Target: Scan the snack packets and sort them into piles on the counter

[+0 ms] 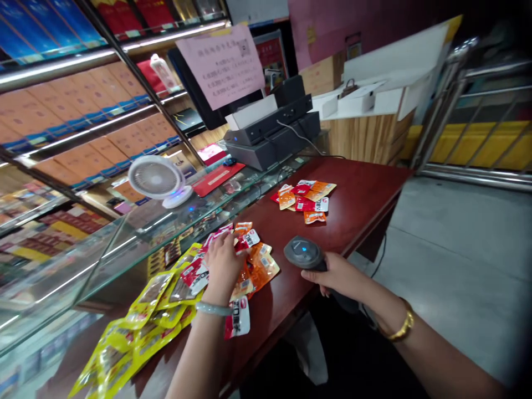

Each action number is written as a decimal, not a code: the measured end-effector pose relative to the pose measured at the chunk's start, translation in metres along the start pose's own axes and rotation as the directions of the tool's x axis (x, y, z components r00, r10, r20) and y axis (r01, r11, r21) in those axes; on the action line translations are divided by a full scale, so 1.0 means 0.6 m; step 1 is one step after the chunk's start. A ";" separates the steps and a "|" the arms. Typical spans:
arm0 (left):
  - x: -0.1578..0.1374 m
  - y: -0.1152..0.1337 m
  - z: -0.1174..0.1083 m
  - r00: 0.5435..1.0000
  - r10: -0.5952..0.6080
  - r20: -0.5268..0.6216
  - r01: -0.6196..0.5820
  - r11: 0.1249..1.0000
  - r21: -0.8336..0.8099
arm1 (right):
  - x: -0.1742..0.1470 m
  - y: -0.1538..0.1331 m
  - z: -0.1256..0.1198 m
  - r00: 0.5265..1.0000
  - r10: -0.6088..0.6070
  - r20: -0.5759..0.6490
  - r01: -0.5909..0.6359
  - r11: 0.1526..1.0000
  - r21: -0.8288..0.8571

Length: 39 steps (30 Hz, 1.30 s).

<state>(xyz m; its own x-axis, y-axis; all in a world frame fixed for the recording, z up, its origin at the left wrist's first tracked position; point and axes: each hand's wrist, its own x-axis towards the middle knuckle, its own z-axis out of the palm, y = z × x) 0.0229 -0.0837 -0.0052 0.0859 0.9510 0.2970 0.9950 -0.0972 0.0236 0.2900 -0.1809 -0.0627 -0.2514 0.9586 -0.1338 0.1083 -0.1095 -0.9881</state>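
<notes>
My right hand (337,275) is wrapped round the handle of a dark grey barcode scanner (303,252), whose top shows a small blue light. Over a pile of small red and orange snack packets (261,269) on the counter reaches my left hand (224,256), fingers apart and thumb stretched out. Its fingertips are at the packets, partly blurred. Beside it, to the left, lie several larger yellow snack bags (143,332) with clear windows. A red-and-white packet (238,318) rests below my left wrist. Farther back sits a second group of red and orange packets (305,198).
A glass display case (124,221) borders the dark red counter (361,194) and carries a white fan (155,180). Behind stand a monitor with a pink notice (226,66) and a dark cash-register unit (272,133). A metal railing (474,111) is at right.
</notes>
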 end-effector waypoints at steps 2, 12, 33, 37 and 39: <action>0.013 0.052 0.015 0.991 0.126 0.036 -0.123 0.989 -0.077 | -0.004 0.000 -0.014 1.000 0.003 -0.028 -0.003 1.000 -0.003; 0.062 0.282 0.108 0.739 0.645 0.191 -0.555 0.745 -0.370 | -0.036 0.012 -0.083 0.984 0.043 -0.176 -0.042 0.999 0.010; -0.022 0.185 0.067 0.952 0.299 0.069 -0.300 0.954 -0.006 | -0.031 0.025 -0.082 0.988 0.047 -0.147 -0.044 0.999 0.025; -0.029 0.182 0.073 0.958 0.273 0.092 -0.261 0.958 -0.117 | -0.029 0.017 -0.073 0.985 0.037 -0.170 -0.038 0.999 -0.006; -0.033 0.179 0.072 0.958 0.271 0.096 -0.256 0.956 -0.145 | -0.027 0.011 -0.067 0.985 0.029 -0.168 -0.033 0.999 -0.017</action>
<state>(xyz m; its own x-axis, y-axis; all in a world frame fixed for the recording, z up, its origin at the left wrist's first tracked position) 0.1301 -0.1001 -0.0496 0.3568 0.9126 0.1997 0.9215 -0.3789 0.0854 0.3333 -0.1865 -0.0638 -0.0826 0.9856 -0.1478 0.1332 -0.1361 -0.9817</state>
